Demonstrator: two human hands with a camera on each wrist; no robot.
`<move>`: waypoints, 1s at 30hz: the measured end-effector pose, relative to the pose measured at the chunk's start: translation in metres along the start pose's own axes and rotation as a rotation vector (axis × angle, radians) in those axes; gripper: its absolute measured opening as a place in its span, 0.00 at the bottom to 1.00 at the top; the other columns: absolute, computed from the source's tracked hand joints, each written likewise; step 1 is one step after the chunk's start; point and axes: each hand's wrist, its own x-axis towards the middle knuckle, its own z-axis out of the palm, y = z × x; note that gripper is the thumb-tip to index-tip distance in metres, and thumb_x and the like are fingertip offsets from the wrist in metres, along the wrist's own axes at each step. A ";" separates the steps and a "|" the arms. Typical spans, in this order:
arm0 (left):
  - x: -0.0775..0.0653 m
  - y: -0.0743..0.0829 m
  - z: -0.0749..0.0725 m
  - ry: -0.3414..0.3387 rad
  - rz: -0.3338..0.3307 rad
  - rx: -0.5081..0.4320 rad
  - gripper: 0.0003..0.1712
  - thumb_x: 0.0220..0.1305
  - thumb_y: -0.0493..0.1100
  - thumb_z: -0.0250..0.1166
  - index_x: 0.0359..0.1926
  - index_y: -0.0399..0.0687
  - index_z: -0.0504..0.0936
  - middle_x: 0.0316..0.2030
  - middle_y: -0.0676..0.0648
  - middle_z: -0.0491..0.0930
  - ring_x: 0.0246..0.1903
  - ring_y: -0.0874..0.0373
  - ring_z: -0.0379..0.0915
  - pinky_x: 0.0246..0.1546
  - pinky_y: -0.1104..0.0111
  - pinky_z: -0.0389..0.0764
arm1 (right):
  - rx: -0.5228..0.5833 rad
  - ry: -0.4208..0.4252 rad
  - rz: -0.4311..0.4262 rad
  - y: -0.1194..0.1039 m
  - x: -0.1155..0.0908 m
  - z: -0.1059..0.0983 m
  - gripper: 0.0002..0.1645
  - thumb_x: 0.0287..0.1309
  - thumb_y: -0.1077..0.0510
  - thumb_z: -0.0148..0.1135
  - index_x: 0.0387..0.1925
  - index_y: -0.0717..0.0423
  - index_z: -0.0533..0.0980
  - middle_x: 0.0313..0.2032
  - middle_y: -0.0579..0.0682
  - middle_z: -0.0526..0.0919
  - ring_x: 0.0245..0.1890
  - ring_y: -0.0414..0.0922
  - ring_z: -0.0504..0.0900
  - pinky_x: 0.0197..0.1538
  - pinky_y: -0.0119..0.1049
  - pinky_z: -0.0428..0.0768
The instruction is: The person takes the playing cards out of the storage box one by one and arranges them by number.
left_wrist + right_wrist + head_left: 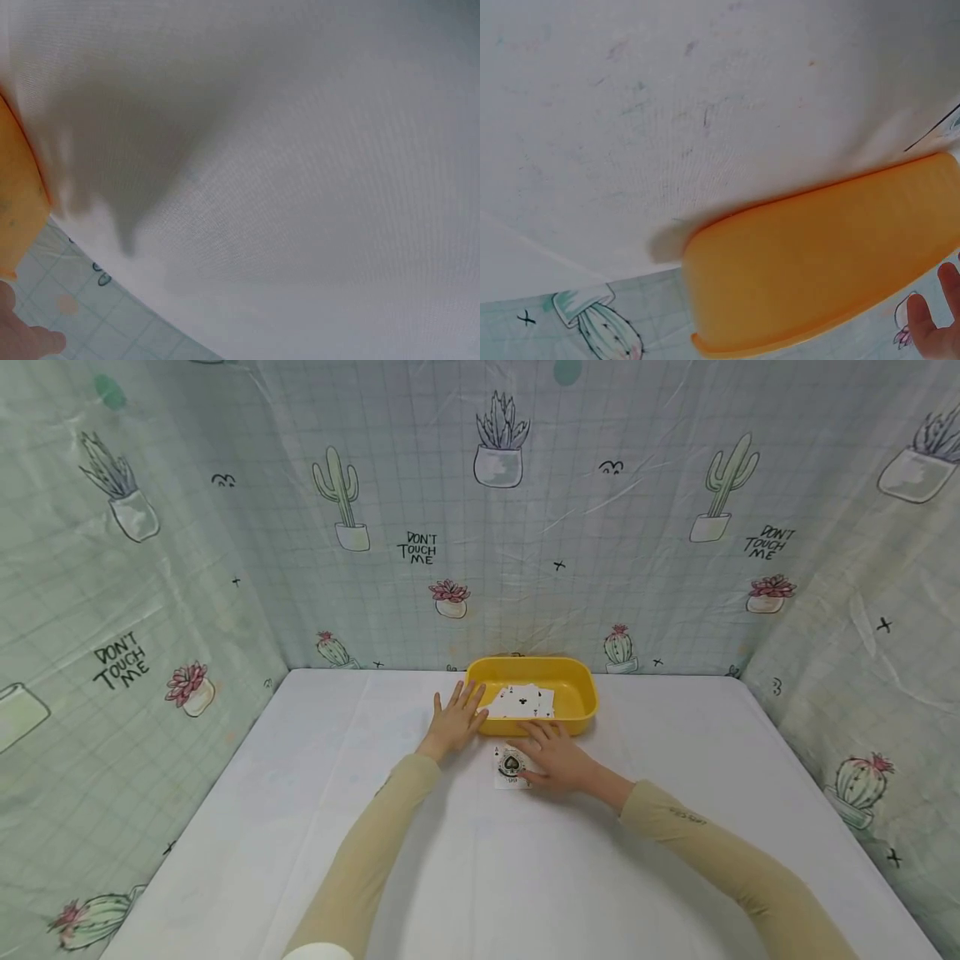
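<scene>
A yellow plastic basket (579,725) stands at the back of the table with several white playing cards (522,700) lying in it. My left hand (453,724), fingers spread, is at the basket's left front corner; whether it touches is hard to tell. On the white table in front of the basket lies an ace of spades card (509,766). Over that card's right side reaches my right hand (557,758), its fingers extended towards the basket's front wall. In the right wrist view, a few fingers (922,322) show beside the basket (817,262), and a card's edge appears at the right.
A white cloth covers the table (300,827). Behind it and at both sides hangs a curtain (570,518) printed with cacti and potted plants. The basket's back edge is close to the rear curtain.
</scene>
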 end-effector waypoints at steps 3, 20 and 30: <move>0.001 0.000 0.000 -0.002 -0.001 -0.006 0.32 0.68 0.60 0.31 0.70 0.58 0.40 0.70 0.48 0.42 0.70 0.52 0.32 0.62 0.41 0.40 | -0.020 0.061 -0.003 0.006 0.001 -0.003 0.32 0.54 0.40 0.54 0.58 0.48 0.65 0.62 0.56 0.60 0.59 0.54 0.61 0.57 0.54 0.60; 0.000 0.003 -0.001 -0.022 -0.023 -0.019 0.32 0.68 0.58 0.34 0.69 0.57 0.42 0.70 0.49 0.41 0.70 0.51 0.32 0.62 0.41 0.39 | -0.003 0.144 0.106 0.034 0.010 -0.015 0.28 0.54 0.46 0.58 0.56 0.49 0.68 0.60 0.58 0.63 0.56 0.56 0.63 0.54 0.54 0.62; 0.001 0.004 -0.005 -0.039 -0.014 -0.002 0.32 0.68 0.59 0.31 0.70 0.57 0.41 0.70 0.49 0.39 0.70 0.51 0.33 0.62 0.41 0.38 | 0.051 0.074 0.265 0.056 0.020 -0.008 0.28 0.59 0.44 0.50 0.59 0.48 0.64 0.61 0.58 0.60 0.57 0.55 0.62 0.54 0.55 0.61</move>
